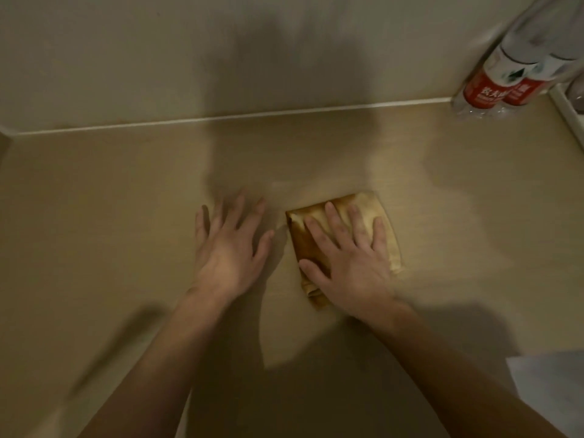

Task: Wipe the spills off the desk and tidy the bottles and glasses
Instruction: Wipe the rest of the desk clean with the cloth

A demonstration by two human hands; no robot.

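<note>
A folded yellow cloth (390, 245) lies flat in the middle of the tan desk (126, 216). My right hand (350, 257) presses down on the cloth with straight, spread fingers. Just left of the cloth, my left hand (229, 245) lies flat on the bare desk, fingers spread and motion-blurred. Two clear water bottles (502, 80) with red and white labels stand side by side in the far right corner against the wall.
A white tray edge (567, 112) runs along the right side beside the bottles. A pale sheet or cloth (550, 384) shows at the lower right edge. The beige wall (189, 58) borders the desk at the back.
</note>
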